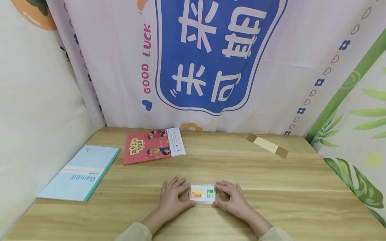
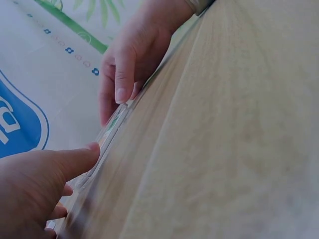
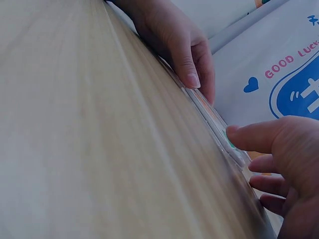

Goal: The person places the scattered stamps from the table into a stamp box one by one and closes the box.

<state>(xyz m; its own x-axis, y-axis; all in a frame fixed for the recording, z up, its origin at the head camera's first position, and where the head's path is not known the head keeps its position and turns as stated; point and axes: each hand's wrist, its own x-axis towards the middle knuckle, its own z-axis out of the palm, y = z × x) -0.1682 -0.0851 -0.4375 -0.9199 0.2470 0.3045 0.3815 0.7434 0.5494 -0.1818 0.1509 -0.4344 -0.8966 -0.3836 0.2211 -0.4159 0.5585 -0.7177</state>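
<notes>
A small flat clear plastic box [image 1: 202, 193] lies on the wooden table, with a white face bearing an orange picture and a green one. My left hand [image 1: 171, 199] grips its left end, thumb at the near corner and forefinger at the far corner. At the opposite end my right hand [image 1: 234, 200] holds the box the same way. From the left wrist view, the box [image 2: 109, 130] shows edge-on, low against the tabletop. In the right wrist view, the right thumb is against the near side of the box [image 3: 213, 118].
Behind the hands lies a red picture book [image 1: 150, 147] with a white strip. A light blue notebook [image 1: 79, 172] is at the left edge. Toward the back right rests a brown and cream strip [image 1: 266, 145]. A printed curtain [image 1: 126, 83] hangs along the table's back edge.
</notes>
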